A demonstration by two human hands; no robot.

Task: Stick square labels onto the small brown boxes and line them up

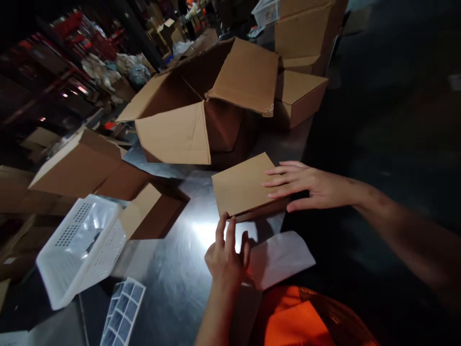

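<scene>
At the centre of the frame a small closed cardboard box (245,186) sits on the shiny metal table (180,283). The right hand (306,185) lies spread flat on its lid, and the left hand (226,254) touches its near edge with loosely open fingers, holding nothing. The box looks light, stiff and a little slick, probably best gripped by opposite side walls rather than the lid; a white sheet (279,257) lies just below it.

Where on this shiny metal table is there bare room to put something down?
Bare metal shows between the white plastic basket and the left hand, running up toward the big open cardboard box. It is crowded around the small flat cardboard box under the right hand, with white paper just below.
</scene>
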